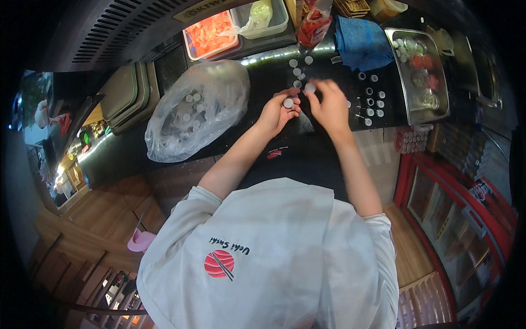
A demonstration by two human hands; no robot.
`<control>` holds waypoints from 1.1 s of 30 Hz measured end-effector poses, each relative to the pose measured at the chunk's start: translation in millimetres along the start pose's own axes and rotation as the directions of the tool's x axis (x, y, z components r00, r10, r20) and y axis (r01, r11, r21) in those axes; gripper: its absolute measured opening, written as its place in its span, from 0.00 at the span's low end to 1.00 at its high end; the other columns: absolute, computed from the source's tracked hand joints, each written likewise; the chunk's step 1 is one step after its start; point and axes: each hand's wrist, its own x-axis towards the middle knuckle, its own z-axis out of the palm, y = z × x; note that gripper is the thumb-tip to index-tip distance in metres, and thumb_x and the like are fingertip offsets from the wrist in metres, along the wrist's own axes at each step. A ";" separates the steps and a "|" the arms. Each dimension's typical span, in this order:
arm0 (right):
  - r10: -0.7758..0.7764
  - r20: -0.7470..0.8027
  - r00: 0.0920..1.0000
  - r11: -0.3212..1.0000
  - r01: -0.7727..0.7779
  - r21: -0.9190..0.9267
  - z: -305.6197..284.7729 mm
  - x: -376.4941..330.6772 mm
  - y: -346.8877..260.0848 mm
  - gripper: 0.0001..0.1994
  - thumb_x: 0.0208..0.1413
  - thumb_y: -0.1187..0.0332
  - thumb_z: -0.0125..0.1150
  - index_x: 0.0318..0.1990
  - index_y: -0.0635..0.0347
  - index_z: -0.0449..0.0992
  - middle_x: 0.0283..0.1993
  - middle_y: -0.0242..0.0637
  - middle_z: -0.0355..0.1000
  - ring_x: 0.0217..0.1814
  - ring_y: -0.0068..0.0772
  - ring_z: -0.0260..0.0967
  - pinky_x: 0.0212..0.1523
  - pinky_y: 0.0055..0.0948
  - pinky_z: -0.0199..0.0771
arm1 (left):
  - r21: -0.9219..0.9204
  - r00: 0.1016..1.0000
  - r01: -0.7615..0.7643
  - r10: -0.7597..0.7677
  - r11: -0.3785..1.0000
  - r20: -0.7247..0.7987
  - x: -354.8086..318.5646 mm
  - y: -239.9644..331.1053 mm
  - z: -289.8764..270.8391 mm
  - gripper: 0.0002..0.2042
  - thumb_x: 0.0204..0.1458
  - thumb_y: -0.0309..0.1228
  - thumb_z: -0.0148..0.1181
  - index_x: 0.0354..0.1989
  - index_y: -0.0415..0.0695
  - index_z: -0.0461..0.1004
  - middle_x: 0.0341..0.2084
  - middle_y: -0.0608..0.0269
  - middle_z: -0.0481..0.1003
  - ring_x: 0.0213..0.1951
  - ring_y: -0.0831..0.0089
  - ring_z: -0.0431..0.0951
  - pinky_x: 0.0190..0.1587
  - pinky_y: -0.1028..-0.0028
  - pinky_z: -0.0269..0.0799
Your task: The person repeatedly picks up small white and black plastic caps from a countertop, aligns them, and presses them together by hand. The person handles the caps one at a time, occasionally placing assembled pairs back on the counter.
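Between the fingers of my left hand (278, 114) is a small white round cap (288, 103), its flat top facing up. Just to the right, my right hand (331, 107) pinches another small white piece (310, 88) between thumb and fingertips; it is slightly blurred. Several loose white caps (297, 72) lie on the black counter beyond my hands. On the right stand several small dark containers with white tops (369, 102), loosely in rows. A clear plastic bag (222, 88) lies open on my left, with several white round pieces inside.
A steel tray (445, 104) of small clear tubs stands at the right, beside a folded blue cloth (361, 43). Farther back are a red-labelled bottle (313, 27), a tub of orange-pink food (211, 35) and a clear container (279, 27). Stacked trays (121, 98) lean at the left.
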 end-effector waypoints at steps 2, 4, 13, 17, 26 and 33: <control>0.127 0.083 0.988 0.985 -0.136 0.110 1.9 -8.0 12.2 0.12 0.59 0.66 0.68 0.46 0.64 0.83 0.34 0.35 0.78 0.34 0.28 0.75 0.37 0.28 0.74 | 0.146 0.999 -0.010 0.017 0.989 -0.047 1.4 -13.7 -5.5 0.15 0.67 0.32 0.53 0.58 0.39 0.72 0.34 0.63 0.74 0.32 0.72 0.76 0.36 0.71 0.74; 0.299 0.160 0.941 0.862 -0.339 0.378 10.1 -8.3 23.1 0.12 0.63 0.65 0.66 0.46 0.65 0.82 0.35 0.32 0.78 0.35 0.25 0.75 0.38 0.27 0.74 | 0.364 0.990 -0.086 0.120 0.927 -0.073 -3.5 -13.6 -6.8 0.14 0.65 0.33 0.56 0.55 0.38 0.75 0.38 0.61 0.78 0.37 0.69 0.79 0.43 0.68 0.76; 0.330 0.484 0.810 0.548 -0.582 0.600 -2.4 -20.5 26.6 0.15 0.68 0.63 0.60 0.55 0.62 0.78 0.37 0.27 0.77 0.30 0.13 0.64 0.27 0.16 0.64 | 0.862 0.747 -0.481 0.589 0.157 0.309 -18.4 14.3 38.9 0.08 0.57 0.30 0.66 0.41 0.39 0.83 0.32 0.55 0.81 0.32 0.71 0.81 0.36 0.73 0.75; 0.290 0.500 0.816 0.443 -0.577 0.686 -4.3 -20.6 28.6 0.15 0.70 0.63 0.58 0.56 0.64 0.77 0.39 0.30 0.76 0.30 0.14 0.65 0.24 0.16 0.65 | 0.854 0.678 -0.520 0.603 -0.012 0.420 -14.2 15.3 34.0 0.06 0.55 0.28 0.67 0.38 0.39 0.82 0.27 0.56 0.78 0.27 0.71 0.79 0.29 0.73 0.73; 0.257 0.525 0.812 0.364 -0.584 0.726 -5.8 -22.4 31.1 0.16 0.70 0.63 0.57 0.56 0.66 0.76 0.39 0.32 0.74 0.31 0.15 0.66 0.24 0.16 0.66 | 0.793 0.595 -0.587 0.577 -0.164 0.560 -19.5 25.3 45.6 0.06 0.54 0.27 0.66 0.39 0.41 0.81 0.26 0.56 0.77 0.25 0.64 0.80 0.30 0.70 0.75; 0.241 0.536 0.809 0.265 -0.586 0.765 -4.5 -23.4 31.6 0.16 0.70 0.63 0.57 0.56 0.66 0.75 0.40 0.32 0.74 0.33 0.16 0.67 0.26 0.17 0.68 | 0.791 0.608 -0.591 0.557 -0.158 0.566 -19.4 22.9 45.2 0.05 0.51 0.26 0.66 0.34 0.39 0.77 0.25 0.57 0.76 0.25 0.67 0.79 0.29 0.72 0.74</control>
